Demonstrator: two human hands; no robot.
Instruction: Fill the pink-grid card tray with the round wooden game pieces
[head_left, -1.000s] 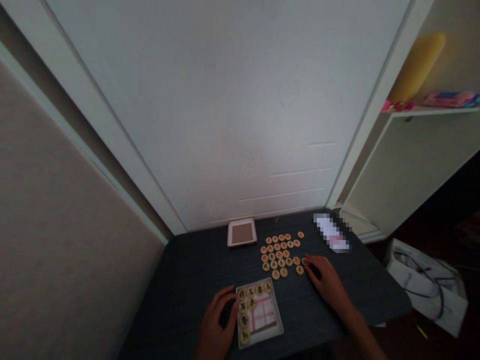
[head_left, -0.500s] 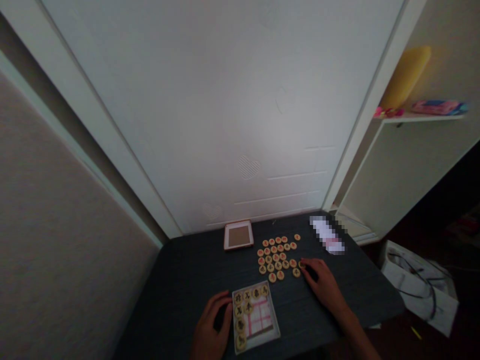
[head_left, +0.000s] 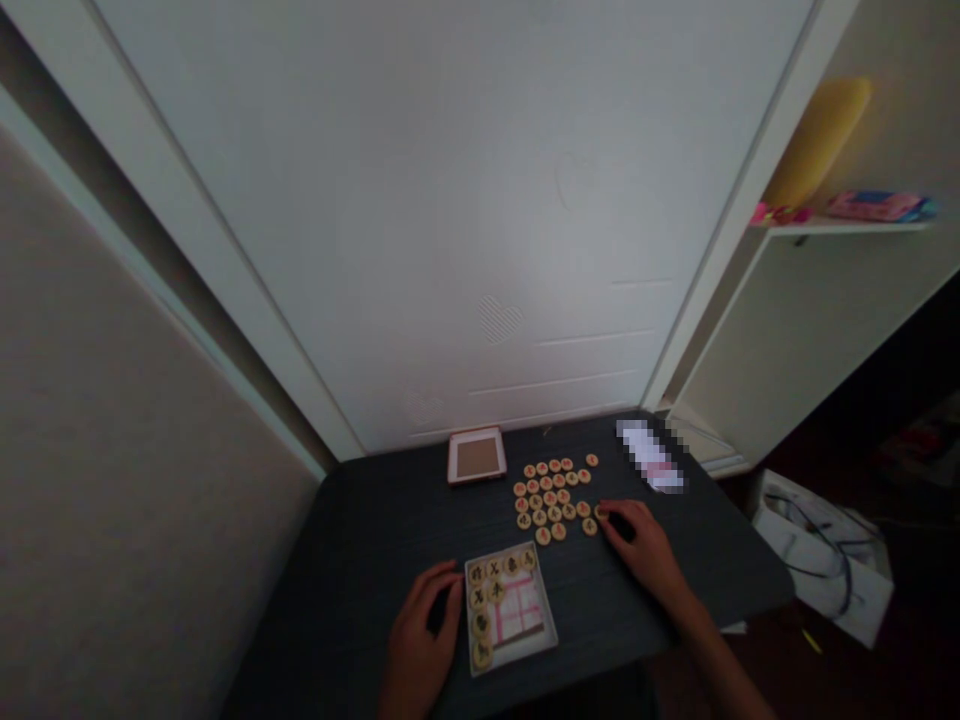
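Observation:
A shallow box (head_left: 525,612) with a pink grid lies on the dark table (head_left: 360,560), with several round wooden game discs along its top and left sides. My left hand (head_left: 424,640) rests curled against the box's left edge. Behind it lies a loose cluster of wooden discs (head_left: 551,497) with red and black marks. My right hand (head_left: 641,550) lies on the table at the cluster's right edge, fingertips pinched on one disc (head_left: 601,512).
A square box lid (head_left: 475,457) sits at the table's back. A blurred white and pink packet (head_left: 649,455) lies at the back right. White door panels rise behind the table. A shelf (head_left: 847,225) holds yellow and pink items, and a white bag (head_left: 821,560) lies on the floor.
The view has shifted slightly. My right hand's fingers have closed in on a disc at the cluster's right edge. My left hand stays beside the box.

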